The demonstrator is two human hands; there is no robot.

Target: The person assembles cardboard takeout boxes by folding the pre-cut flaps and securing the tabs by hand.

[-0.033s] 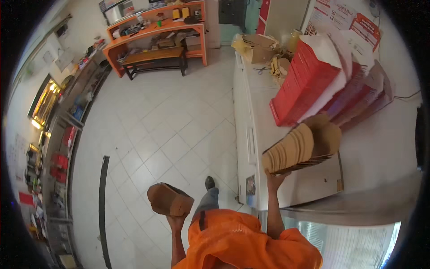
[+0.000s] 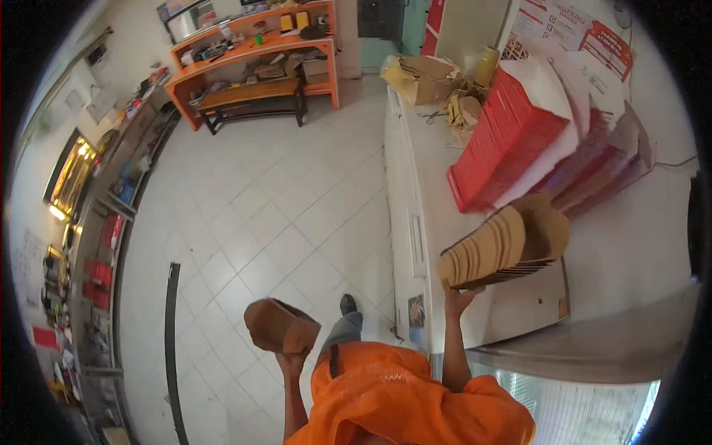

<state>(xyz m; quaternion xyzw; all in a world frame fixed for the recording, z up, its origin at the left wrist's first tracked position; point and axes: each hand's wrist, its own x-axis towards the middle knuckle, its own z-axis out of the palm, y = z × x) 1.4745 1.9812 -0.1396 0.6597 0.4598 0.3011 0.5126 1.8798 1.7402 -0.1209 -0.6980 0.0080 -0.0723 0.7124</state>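
Note:
My left hand (image 2: 291, 361) is closed around the lower end of a folded brown cardboard food box (image 2: 280, 326), held above the tiled floor. My right hand (image 2: 461, 298) grips from below a long nested stack of brown cardboard food boxes (image 2: 486, 248). The layered edges of that stack face left, and an open hollow shows at its right end. It is tilted over the white counter top. Just beyond it stands a tall stack of red cartons (image 2: 512, 137) with white inner flaps, leaning. The fingers under both cardboard pieces are partly hidden.
More folded cartons (image 2: 601, 159) lean behind the red stack. Scissors (image 2: 432, 115) and an opened cardboard package (image 2: 437, 78) lie farther along the counter. An orange desk (image 2: 252, 52) with a bench (image 2: 252, 98) stands at the back. Shelving (image 2: 104, 245) runs along the left wall.
The right hand and its cardboard stack sit slightly farther right and lower in the picture. The left hand and its box are slightly higher. Both grips are the same.

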